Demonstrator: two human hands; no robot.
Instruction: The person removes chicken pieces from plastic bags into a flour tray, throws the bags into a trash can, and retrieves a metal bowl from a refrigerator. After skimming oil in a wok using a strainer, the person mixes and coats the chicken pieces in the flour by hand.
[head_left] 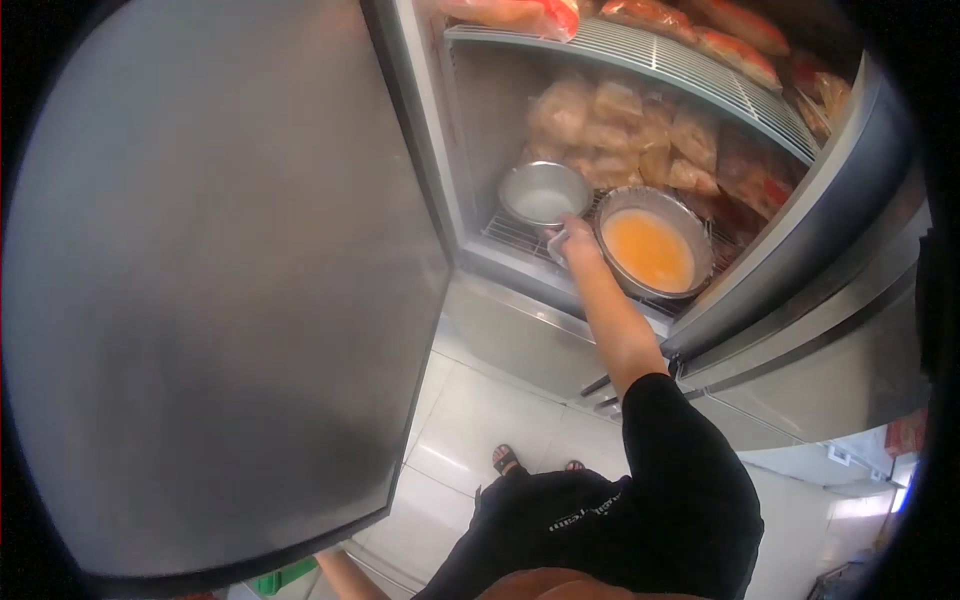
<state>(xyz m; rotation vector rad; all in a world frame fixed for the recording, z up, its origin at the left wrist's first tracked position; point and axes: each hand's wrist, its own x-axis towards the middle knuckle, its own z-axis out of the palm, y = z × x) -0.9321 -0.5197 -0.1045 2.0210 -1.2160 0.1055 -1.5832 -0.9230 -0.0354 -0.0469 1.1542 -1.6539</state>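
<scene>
My right hand [572, 238] reaches into the open refrigerator, its fingers closed at the near rim of a round metal bowl [543, 205]. A pale, thin wrap, perhaps plastic, shows at the fingers. The bowl stands on the wire rack and seems to hold something pale. Just right of that hand is a larger, clear-lined bowl [650, 250] of orange liquid. At the bottom edge, my left hand [328, 557] is at the lower edge of the open door [230, 300]; its fingers are hidden behind the door.
Several bagged, pale food packs [640, 130] are piled behind the bowls. A wire shelf [650, 50] above carries more red-and-clear packs. The refrigerator's sill [530, 285] runs in front of the bowls. Below lies a tiled floor [450, 410]; a green object [285, 577] shows under the door.
</scene>
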